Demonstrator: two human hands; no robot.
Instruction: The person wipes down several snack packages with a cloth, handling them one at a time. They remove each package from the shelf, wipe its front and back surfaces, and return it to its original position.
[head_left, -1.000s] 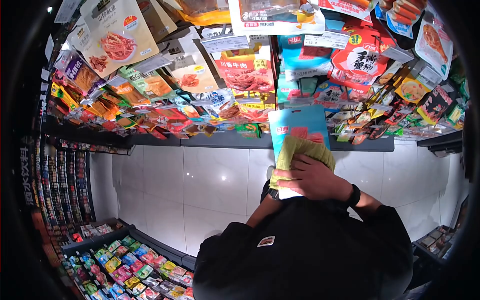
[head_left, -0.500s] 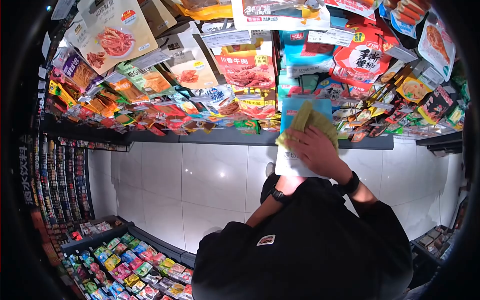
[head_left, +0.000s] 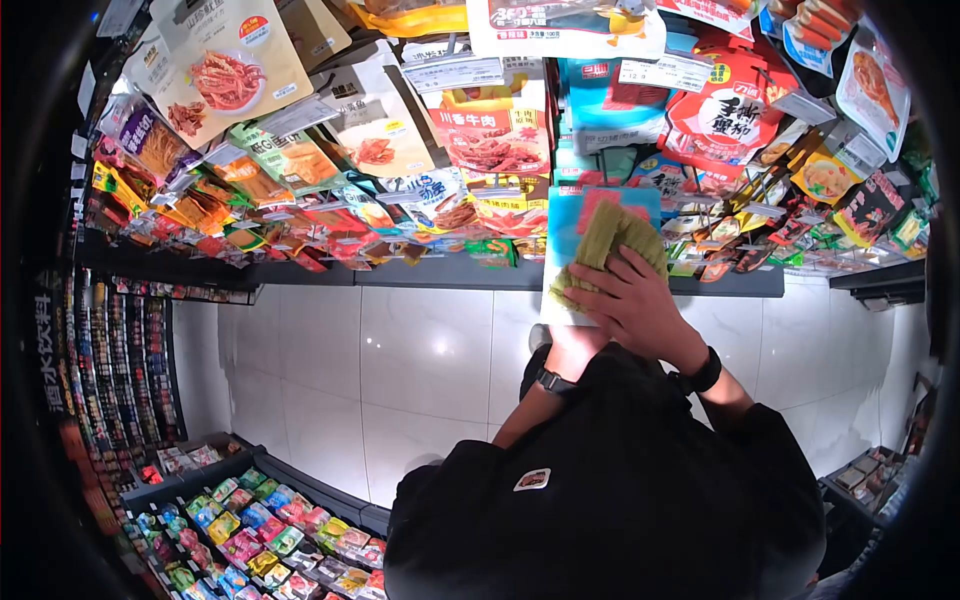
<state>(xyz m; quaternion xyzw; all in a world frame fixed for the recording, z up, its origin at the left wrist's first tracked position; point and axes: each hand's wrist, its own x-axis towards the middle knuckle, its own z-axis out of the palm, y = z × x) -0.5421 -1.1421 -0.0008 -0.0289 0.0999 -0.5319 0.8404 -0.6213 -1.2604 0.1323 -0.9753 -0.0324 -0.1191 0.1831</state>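
Note:
A blue-and-white snack packet (head_left: 563, 270) is held out before my body, its lower edge at my left hand (head_left: 577, 347). My left fingers are hidden behind the packet, which they grip from below. Over the packet's face lies a folded yellow-green cloth (head_left: 608, 235). My right hand (head_left: 640, 308) presses this cloth against the packet, fingers laid across it. Just beyond the packet hang more snack bags, among them a red bag (head_left: 725, 110) and a teal bag (head_left: 605, 95) on the rack.
Packaged snacks crowd the rack ahead, with price tags (head_left: 455, 74) sticking out and a dark shelf base (head_left: 420, 272) below. White floor tiles (head_left: 425, 345) lie beneath me. A low display of colourful packets (head_left: 265, 530) stands behind at the left.
The packet has moved slightly away from my body and to the left. My right hand and the cloth have shifted on its face, uncovering more of its left side.

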